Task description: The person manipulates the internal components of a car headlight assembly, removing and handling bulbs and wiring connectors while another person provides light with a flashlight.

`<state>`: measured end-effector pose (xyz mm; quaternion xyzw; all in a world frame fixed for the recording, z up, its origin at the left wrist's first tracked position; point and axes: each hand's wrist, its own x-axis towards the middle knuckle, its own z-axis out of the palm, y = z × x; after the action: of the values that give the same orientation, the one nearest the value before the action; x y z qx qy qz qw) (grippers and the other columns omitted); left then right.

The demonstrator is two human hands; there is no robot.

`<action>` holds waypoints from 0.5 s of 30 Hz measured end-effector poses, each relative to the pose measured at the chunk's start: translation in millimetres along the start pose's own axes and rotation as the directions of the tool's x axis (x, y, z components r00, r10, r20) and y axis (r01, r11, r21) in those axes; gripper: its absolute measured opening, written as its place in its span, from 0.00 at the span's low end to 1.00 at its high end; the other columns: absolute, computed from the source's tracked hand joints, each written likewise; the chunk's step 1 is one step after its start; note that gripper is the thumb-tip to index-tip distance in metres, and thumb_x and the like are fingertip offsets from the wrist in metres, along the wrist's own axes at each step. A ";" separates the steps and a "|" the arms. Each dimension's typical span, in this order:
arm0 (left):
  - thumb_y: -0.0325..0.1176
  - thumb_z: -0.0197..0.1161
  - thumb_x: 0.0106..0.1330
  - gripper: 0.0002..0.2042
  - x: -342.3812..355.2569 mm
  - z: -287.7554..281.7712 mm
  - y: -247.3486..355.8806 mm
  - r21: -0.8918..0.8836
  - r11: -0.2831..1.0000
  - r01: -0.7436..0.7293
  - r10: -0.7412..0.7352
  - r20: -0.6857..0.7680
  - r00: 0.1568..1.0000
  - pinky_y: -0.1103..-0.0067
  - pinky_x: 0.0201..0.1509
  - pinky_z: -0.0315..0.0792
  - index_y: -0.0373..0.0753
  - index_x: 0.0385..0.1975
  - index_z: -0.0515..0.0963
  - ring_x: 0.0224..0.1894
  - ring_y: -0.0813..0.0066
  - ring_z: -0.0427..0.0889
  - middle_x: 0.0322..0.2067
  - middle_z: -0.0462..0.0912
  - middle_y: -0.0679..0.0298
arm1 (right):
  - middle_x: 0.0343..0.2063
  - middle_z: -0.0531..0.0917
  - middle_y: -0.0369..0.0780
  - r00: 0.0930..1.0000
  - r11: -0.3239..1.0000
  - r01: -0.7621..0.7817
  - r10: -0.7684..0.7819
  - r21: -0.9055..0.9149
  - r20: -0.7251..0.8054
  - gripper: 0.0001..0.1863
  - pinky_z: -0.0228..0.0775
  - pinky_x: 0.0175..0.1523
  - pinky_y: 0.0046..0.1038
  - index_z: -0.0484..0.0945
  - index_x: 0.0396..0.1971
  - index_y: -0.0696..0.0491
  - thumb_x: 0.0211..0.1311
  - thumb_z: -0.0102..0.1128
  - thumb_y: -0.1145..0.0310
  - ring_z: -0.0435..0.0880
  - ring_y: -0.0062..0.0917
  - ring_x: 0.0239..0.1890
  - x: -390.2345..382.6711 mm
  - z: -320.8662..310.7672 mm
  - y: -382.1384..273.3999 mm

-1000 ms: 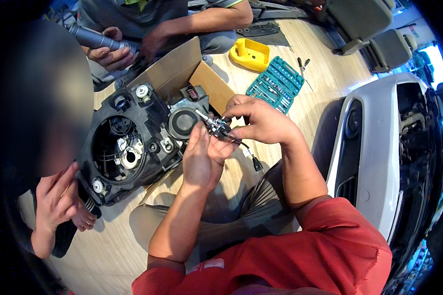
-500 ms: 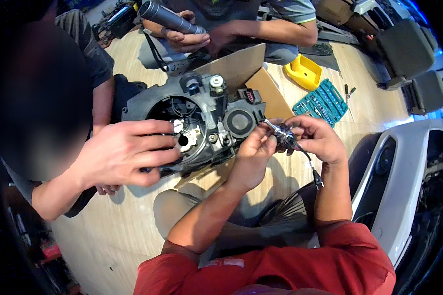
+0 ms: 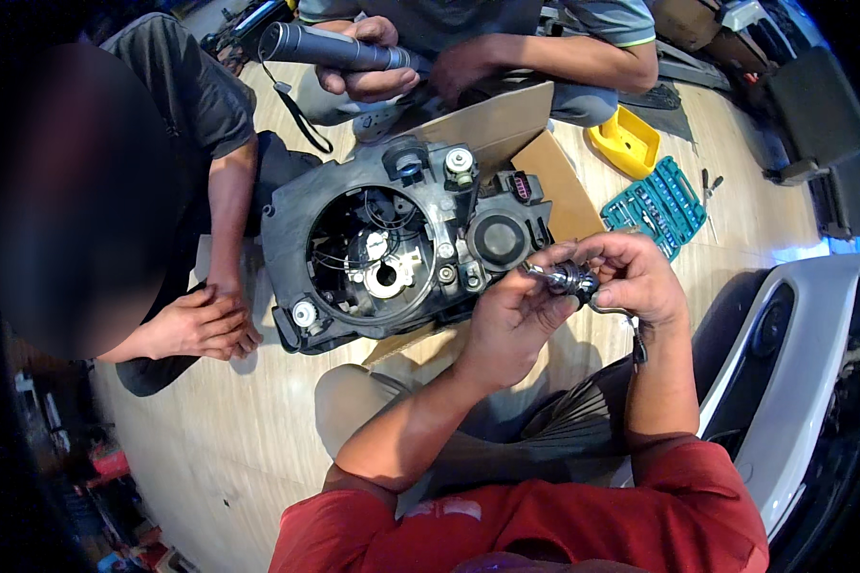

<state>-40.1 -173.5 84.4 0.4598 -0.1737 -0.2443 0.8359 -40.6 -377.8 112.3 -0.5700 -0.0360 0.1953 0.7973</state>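
A headlight bulb (image 3: 571, 278) with a metal base and a short dark cable is held between both my hands, its thin tip pointing left. My left hand (image 3: 516, 320) grips it from the left with thumb and fingers. My right hand (image 3: 642, 277) pinches its dark rear end, where the cable hangs down by my wrist. Just left of my hands lies a black headlight housing (image 3: 291, 215), its round opening facing up. Inside that opening are a pale metal bulb holder (image 3: 406, 272) and loose thin wires.
Across from me a person's hand (image 3: 373, 76) holds a grey flashlight (image 3: 306, 46). Another person's clasped hands (image 3: 205, 320) rest at the left. A cardboard box (image 3: 554, 181), yellow tray (image 3: 631, 138), teal socket set (image 3: 674, 205) and screwdriver (image 3: 712, 186) lie beyond; a white bumper (image 3: 784, 382) stands right.
The co-worker's hand has left the headlight opening and joined the other hand at the left. In my fingers the bulb has turned, its cable swinging nearer my right wrist. The view has shifted slightly.
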 end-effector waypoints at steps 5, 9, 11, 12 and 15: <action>0.17 0.57 0.65 0.28 -16.9 10.1 21.1 -0.160 0.982 0.100 -0.125 -0.151 0.981 0.74 0.67 0.63 0.31 0.65 0.58 0.63 0.72 0.68 0.61 0.68 0.58 | 0.44 0.82 0.43 0.999 0.999 -0.033 0.032 0.031 0.021 0.31 0.74 0.50 0.23 0.75 0.48 0.66 0.42 0.76 0.69 0.83 0.24 0.43 4.5 -0.5 -1.7; 0.15 0.60 0.59 0.24 -54.1 6.3 84.3 0.434 0.883 0.177 -0.116 -0.163 0.980 0.74 0.58 0.72 0.31 0.57 0.70 0.53 0.68 0.78 0.53 0.77 0.55 | 0.40 0.83 0.42 1.000 0.991 0.017 -0.020 0.136 0.021 0.35 0.75 0.45 0.20 0.73 0.51 0.66 0.42 0.77 0.67 0.83 0.21 0.39 5.6 -7.2 -0.5; 0.16 0.63 0.55 0.17 -65.3 -21.5 112.8 0.826 0.561 -0.056 0.206 -0.073 0.976 0.73 0.47 0.76 0.32 0.46 0.78 0.43 0.66 0.83 0.44 0.82 0.54 | 0.39 0.83 0.42 0.999 0.989 0.052 -0.053 0.137 0.001 0.35 0.75 0.44 0.19 0.73 0.51 0.66 0.42 0.76 0.67 0.83 0.21 0.38 4.2 -12.4 -1.8; 0.18 0.65 0.54 0.13 -64.4 -34.2 129.3 0.943 0.296 -0.152 0.398 0.022 0.917 0.72 0.41 0.77 0.33 0.40 0.81 0.37 0.65 0.84 0.39 0.83 0.54 | 0.39 0.83 0.42 0.998 0.988 0.063 -0.063 0.140 -0.003 0.35 0.75 0.44 0.19 0.72 0.51 0.66 0.42 0.76 0.67 0.83 0.21 0.38 4.8 -14.2 0.9; 0.24 0.66 0.51 0.10 -31.9 -73.1 177.5 0.922 -0.318 -0.219 0.231 0.300 0.926 0.70 0.35 0.73 0.35 0.35 0.81 0.32 0.63 0.80 0.31 0.80 0.59 | 0.40 0.83 0.43 0.997 0.988 0.083 -0.082 0.133 -0.012 0.34 0.75 0.44 0.20 0.72 0.51 0.66 0.44 0.75 0.68 0.83 0.21 0.38 5.4 -18.8 1.8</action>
<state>15.5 -24.1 196.0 0.8951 -0.3796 0.1571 0.1733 -30.8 -392.2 103.1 -0.5142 -0.0437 0.1622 0.8411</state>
